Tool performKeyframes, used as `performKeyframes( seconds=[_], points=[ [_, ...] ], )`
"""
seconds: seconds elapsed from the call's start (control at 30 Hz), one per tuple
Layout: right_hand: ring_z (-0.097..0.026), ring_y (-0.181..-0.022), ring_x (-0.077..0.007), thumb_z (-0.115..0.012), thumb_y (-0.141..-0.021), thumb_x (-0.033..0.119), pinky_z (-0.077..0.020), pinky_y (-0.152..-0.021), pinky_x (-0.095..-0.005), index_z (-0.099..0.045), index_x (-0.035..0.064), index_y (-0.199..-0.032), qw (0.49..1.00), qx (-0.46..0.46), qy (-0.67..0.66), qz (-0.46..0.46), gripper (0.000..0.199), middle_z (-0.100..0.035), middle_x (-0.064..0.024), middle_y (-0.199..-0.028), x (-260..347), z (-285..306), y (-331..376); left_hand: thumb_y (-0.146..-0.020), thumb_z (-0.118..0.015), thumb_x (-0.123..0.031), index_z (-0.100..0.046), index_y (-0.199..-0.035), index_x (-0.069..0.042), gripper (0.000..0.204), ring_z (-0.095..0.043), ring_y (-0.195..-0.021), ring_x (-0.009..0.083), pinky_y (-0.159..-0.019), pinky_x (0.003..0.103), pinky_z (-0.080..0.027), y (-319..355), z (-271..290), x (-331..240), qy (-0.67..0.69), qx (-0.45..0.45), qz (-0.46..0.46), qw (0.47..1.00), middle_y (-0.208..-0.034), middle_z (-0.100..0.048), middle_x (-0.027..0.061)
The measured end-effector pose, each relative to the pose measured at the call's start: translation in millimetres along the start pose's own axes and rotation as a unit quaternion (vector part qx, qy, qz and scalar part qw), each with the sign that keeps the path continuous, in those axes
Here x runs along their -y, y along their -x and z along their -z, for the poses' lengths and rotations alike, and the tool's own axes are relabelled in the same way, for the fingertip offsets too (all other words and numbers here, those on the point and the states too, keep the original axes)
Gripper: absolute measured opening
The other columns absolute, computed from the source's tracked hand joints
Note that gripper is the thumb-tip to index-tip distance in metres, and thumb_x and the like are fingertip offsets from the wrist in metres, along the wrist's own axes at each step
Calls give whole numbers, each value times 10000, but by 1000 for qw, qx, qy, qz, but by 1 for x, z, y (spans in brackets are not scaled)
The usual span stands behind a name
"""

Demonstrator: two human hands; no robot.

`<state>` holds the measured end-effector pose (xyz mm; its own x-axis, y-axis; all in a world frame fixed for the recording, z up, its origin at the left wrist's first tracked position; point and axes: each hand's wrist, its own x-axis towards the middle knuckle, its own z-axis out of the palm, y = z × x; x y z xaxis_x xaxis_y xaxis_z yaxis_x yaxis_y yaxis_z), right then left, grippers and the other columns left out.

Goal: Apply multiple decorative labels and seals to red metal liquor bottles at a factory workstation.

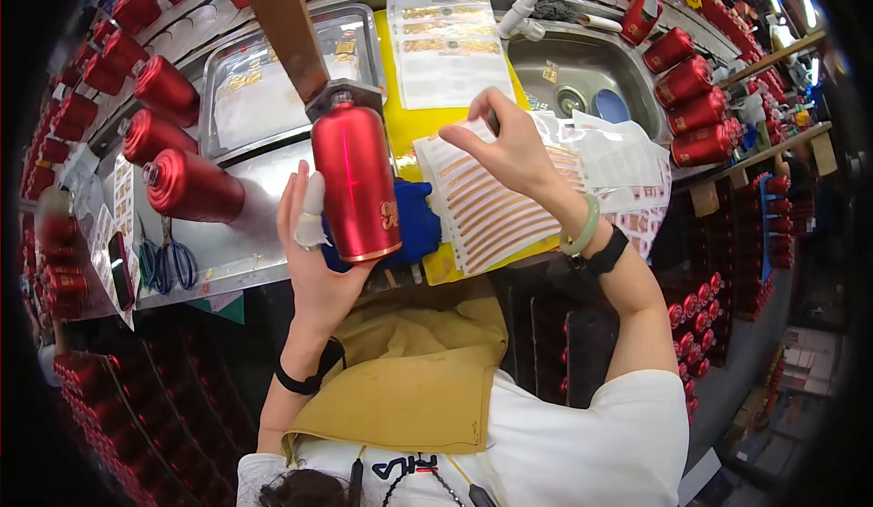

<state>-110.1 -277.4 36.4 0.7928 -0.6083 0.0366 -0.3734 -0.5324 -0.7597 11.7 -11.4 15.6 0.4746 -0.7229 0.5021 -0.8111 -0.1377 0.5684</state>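
Observation:
A shiny red bottle [353,175] with gold lettering near its base stands out in front of me, its neck against a metal bracket [344,93] on a wooden bar. My left hand [323,266] is at the bottle's lower left side, holding it near the base; a white covering [312,216] wraps one finger. Behind the bottle's lower part is a blue cloth [418,223]. Over a white sheet of gold strips [491,211] hovers my right hand [509,148], index finger curled and thumb apart, nothing visible between them.
More red bottles [195,184] stand at the left, near blue-handled scissors [173,263] and a phone [120,271]. A metal tray [211,98] and a sink [627,70] lie beyond. Gold-label sheets [450,75] cover a yellow board [393,134]. Another bottle row [696,102] is at right.

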Motion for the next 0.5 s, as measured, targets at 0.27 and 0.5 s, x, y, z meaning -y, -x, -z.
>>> performKeyframes(
  seconds=[0.27, 0.5],
  points=[
    [-669, -786, -338, -818, -821, 269, -530, -726, -431, -732, 17, -836, 980, -60, 187, 31, 266, -679, -184, -824, -123, 76, -26, -655, -974, -168, -313, -1580, -27, 1146, -541, -1314, 293, -1104, 387, -433, 2, -15, 11, 173, 24, 156, 972, -1495, -488, 166],
    [-711, -1008, -378, -725, -838, 163, -577, -850, -440, -769, 28, -988, 923, 95, 366, -70, 207, -737, -207, -1029, -160, 75, -111, -652, -972, -138, -307, -1582, -28, 1149, -553, -1303, 267, -1095, 383, -443, -3, -12, 9, 144, 36, 150, 978, -1454, -523, 157]
  ],
)
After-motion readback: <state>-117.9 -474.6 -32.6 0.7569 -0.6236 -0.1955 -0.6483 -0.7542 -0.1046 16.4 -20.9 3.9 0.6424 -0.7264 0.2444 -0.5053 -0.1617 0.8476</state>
